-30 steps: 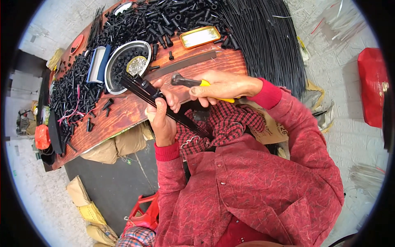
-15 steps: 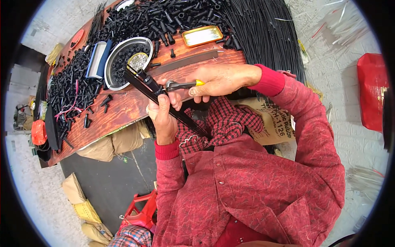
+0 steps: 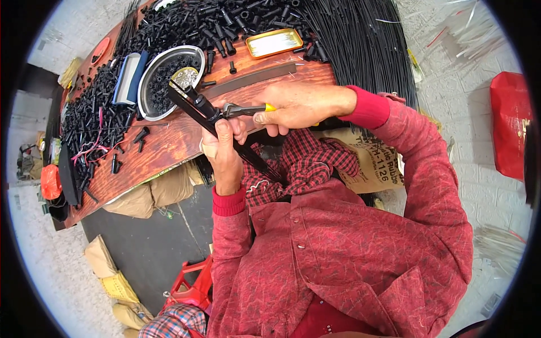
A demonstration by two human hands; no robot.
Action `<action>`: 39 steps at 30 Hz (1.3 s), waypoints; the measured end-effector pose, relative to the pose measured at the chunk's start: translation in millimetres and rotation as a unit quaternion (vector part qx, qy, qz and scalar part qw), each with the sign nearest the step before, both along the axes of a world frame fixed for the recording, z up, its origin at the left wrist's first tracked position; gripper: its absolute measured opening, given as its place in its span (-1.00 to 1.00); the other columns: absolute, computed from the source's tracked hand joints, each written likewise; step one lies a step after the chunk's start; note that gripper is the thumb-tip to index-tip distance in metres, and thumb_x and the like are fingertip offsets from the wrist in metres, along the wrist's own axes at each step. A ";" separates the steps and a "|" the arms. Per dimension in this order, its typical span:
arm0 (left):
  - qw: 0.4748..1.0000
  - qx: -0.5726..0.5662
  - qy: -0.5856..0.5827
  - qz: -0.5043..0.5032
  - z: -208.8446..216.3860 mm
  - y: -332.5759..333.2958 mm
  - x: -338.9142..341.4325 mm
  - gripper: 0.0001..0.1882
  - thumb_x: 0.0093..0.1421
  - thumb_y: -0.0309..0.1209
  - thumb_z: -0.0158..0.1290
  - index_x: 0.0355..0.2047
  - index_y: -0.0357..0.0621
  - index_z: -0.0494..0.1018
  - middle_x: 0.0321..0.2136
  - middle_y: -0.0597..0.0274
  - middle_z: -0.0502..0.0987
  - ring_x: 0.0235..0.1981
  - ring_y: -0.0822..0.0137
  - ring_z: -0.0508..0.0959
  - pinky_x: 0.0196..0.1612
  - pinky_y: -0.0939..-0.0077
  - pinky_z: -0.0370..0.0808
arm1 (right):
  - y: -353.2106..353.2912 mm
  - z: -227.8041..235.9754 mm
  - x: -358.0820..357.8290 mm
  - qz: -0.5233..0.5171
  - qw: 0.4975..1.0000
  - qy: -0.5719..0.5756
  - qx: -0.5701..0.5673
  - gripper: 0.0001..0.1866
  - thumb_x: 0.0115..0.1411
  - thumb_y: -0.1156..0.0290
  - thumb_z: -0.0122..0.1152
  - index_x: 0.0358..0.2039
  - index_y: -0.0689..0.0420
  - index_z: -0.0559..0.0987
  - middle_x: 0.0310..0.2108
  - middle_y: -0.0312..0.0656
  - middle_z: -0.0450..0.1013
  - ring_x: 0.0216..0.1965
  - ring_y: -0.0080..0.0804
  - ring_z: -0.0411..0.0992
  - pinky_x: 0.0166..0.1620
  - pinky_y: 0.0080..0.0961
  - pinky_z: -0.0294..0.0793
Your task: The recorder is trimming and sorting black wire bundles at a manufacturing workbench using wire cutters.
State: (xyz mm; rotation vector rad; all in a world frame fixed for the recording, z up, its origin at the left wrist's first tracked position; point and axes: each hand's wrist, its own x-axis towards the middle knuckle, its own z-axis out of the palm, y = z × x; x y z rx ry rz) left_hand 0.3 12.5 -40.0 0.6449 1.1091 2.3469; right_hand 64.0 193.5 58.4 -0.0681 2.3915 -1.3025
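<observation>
My left hand [image 3: 225, 158] is wrapped round a bundle of thin black rods [image 3: 256, 162], which slants from the table edge down toward my lap. Above my thumb, black tubular fittings [image 3: 202, 105] sit at the upper part of the bundle. From the right, my right hand [image 3: 301, 104] grips a pair of pliers [image 3: 247, 110] with yellow-tipped handles. The pliers' jaws are at the fittings, just over my left thumb; whether they clamp a part, I cannot tell.
On the reddish wooden table [image 3: 155, 143] stand a round metal bowl [image 3: 145, 107] of small black parts, a blue box [image 3: 128, 79] and a shallow yellow-rimmed tin [image 3: 274, 44]. Heaps of black fittings [image 3: 186, 34] and long black rods [image 3: 363, 56] cover the back. A flat bar [image 3: 248, 80] lies nearer.
The pliers' head and the top of the bundle have shifted slightly left. The table appears a little further left in the picture. Both hands keep their holds.
</observation>
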 end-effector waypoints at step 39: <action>0.988 -0.093 0.054 0.109 -1.5 17.4 1.9 -0.61 0.42 -0.25 -0.10 0.12 -0.22 0.22 -0.55 0.39 0.29 -0.56 0.60 0.27 -0.54 0.71 0.20 | -14.9 -33.7 -17.9 -0.006 0.943 0.171 0.287 -0.73 0.09 0.31 0.19 -0.34 0.27 0.61 -0.40 0.09 0.57 -0.34 -0.05 0.59 -0.31 -0.17 0.54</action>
